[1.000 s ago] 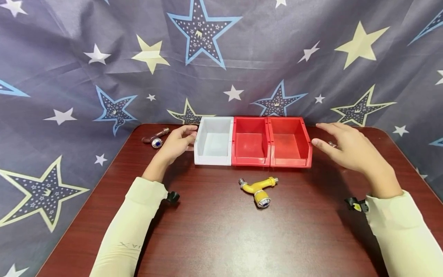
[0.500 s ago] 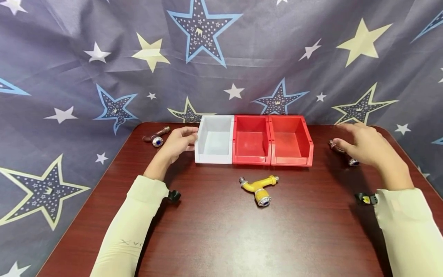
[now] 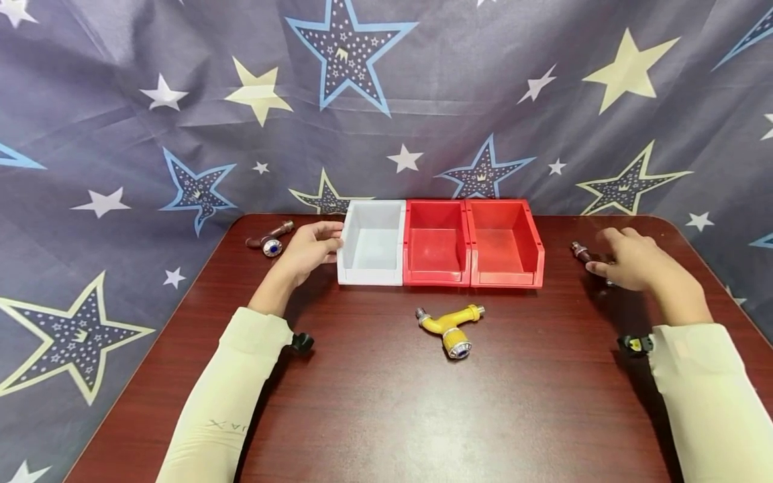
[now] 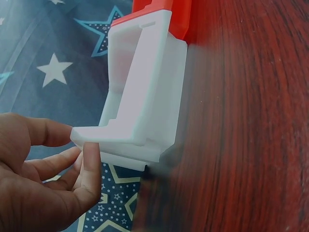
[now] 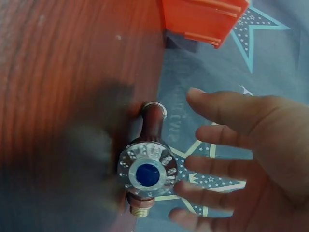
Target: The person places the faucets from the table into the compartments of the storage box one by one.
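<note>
My left hand (image 3: 306, 252) is at the left side of the white bin (image 3: 371, 276), its fingers bent loosely. In the left wrist view, the fingertips touch the bin's side edge from outside. Two red bins, a middle one (image 3: 436, 276) and a right one (image 3: 507, 278), stand in a row against the white one. On the right, my right hand (image 3: 640, 263) hovers over a dark brown faucet (image 3: 581, 253), partly covering it. The right wrist view shows that faucet's clear knob (image 5: 147, 171) with a blue centre, beside spread fingers that hold nothing.
A yellow faucet (image 3: 448, 325) lies on the table (image 3: 374, 402) in front of the bins. Another brown faucet (image 3: 270, 243) lies at the back left, beyond my left hand. A star-patterned cloth (image 3: 386, 134) hangs behind the table.
My right hand has moved right, away from the right red bin, and lowered over the brown faucet there. The left hand has stayed at the white bin.
</note>
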Demonstrator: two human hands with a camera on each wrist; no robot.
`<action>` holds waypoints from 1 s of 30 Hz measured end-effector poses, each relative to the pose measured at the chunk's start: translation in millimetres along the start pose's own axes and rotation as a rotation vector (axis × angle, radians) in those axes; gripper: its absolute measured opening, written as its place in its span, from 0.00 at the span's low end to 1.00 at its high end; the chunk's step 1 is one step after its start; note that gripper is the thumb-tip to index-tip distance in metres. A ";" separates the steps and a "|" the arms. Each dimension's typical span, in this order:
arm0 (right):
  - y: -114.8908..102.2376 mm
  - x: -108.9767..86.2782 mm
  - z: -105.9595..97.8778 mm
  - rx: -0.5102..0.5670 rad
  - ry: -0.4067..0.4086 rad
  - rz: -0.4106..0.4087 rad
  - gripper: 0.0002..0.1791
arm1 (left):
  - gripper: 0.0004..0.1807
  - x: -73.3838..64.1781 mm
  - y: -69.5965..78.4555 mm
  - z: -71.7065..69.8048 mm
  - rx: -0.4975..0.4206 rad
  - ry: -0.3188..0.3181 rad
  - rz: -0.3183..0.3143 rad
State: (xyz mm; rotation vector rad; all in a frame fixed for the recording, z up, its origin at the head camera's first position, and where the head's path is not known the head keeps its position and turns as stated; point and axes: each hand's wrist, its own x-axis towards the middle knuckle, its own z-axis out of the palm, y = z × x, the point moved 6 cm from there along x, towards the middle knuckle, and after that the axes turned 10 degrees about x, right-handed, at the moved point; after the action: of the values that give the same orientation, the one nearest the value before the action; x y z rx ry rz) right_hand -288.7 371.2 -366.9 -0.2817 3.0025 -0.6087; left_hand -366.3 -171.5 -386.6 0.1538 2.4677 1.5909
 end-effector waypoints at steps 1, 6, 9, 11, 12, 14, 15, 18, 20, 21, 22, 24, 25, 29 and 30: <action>1.4 -0.2 2.1 0.012 -0.018 0.020 0.33 | 0.25 0.0 -0.1 -0.2 0.000 0.003 0.000; 3.2 -1.1 9.3 0.039 -0.072 0.061 0.31 | 0.24 0.4 0.1 -0.4 -0.001 0.014 0.006; 1.5 -0.5 12.0 0.018 -0.087 0.043 0.30 | 0.24 1.2 0.2 -0.7 0.000 0.016 0.014; 1.1 -0.2 13.9 0.008 -0.095 0.040 0.30 | 0.23 1.3 0.3 -1.0 -0.002 0.018 0.014; 1.5 -0.4 14.9 0.008 -0.102 0.044 0.30 | 0.23 1.1 0.2 -1.1 -0.003 0.017 0.013; 2.4 -0.8 16.7 0.008 -0.112 0.051 0.30 | 0.24 0.5 -0.3 -0.7 -0.002 0.010 0.010; 3.1 -1.1 17.4 0.008 -0.114 0.054 0.30 | 0.24 0.3 -0.6 -0.5 -0.004 0.006 0.008; 4.7 -2.1 18.9 0.007 -0.113 0.051 0.29 | 0.24 -0.5 -1.4 0.0 -0.004 0.000 0.005; 5.7 -2.2 19.4 0.005 -0.105 0.037 0.28 | 0.25 -0.2 -2.2 0.0 -0.004 -0.002 0.004; 6.5 -2.1 19.7 0.004 -0.103 0.031 0.28 | 0.25 0.0 -2.6 0.0 -0.006 -0.002 0.005; 7.1 -1.8 20.0 0.002 -0.103 0.025 0.29 | 0.25 0.2 -2.9 0.1 -0.004 -0.002 0.005; 8.4 -1.3 20.3 -0.002 -0.103 0.016 0.29 | 0.25 0.2 -3.0 0.2 -0.002 -0.003 0.006; 8.9 -1.1 20.3 -0.005 -0.103 0.014 0.30 | 0.25 0.3 -3.0 0.3 -0.002 -0.005 0.007; 9.3 -0.2 20.2 -0.013 -0.102 0.005 0.32 | 0.25 0.0 -2.1 0.0 -0.006 -0.004 0.013; 9.3 -0.1 20.1 -0.016 -0.102 0.002 0.32 | 0.25 0.1 -2.1 -0.1 -0.009 -0.004 0.014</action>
State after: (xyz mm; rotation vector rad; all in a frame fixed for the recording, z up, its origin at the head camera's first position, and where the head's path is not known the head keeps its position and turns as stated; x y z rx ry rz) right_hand -288.1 372.0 -389.0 -0.3008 2.9103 -0.5526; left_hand -366.4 -172.4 -388.5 0.1735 2.4619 1.6055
